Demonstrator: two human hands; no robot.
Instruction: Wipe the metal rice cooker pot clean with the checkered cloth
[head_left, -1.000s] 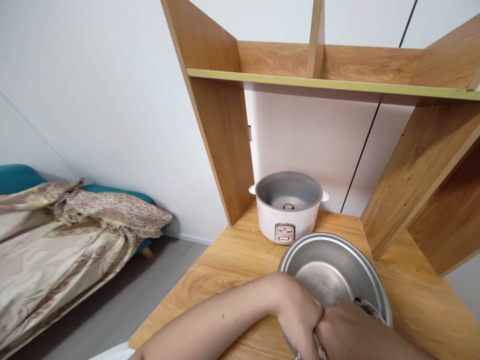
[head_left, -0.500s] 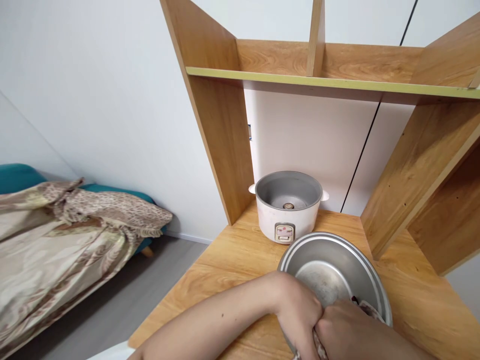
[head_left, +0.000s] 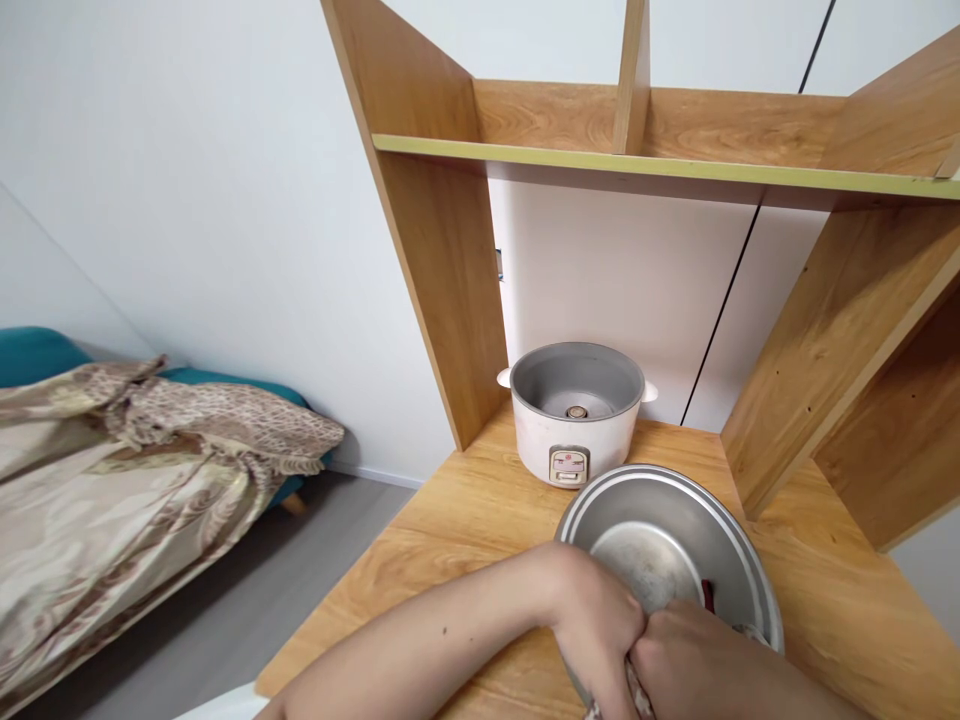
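A metal inner pot (head_left: pixel 660 520) stands on the wooden desk (head_left: pixel 465 520) in front of me. My left hand (head_left: pixel 600 620) is closed around the pot's near rim. My right hand (head_left: pixel 697 660) is inside the pot, closed on a patterned cloth (head_left: pixel 739 625) that it presses against the inner wall. A little of the cloth shows past my knuckles and between my two hands. Behind the pot sits a white rice cooker body (head_left: pixel 574 410) with no inner pot in it.
The desk has wooden shelf panels (head_left: pixel 442 230) on the left and right and a shelf (head_left: pixel 660 165) overhead. On the left, a bed with a patterned blanket (head_left: pixel 135 470) stands over a grey floor. A white wall is behind.
My right hand has shifted slightly inside the pot, so less of the cloth shows past it. Everything else is as before.
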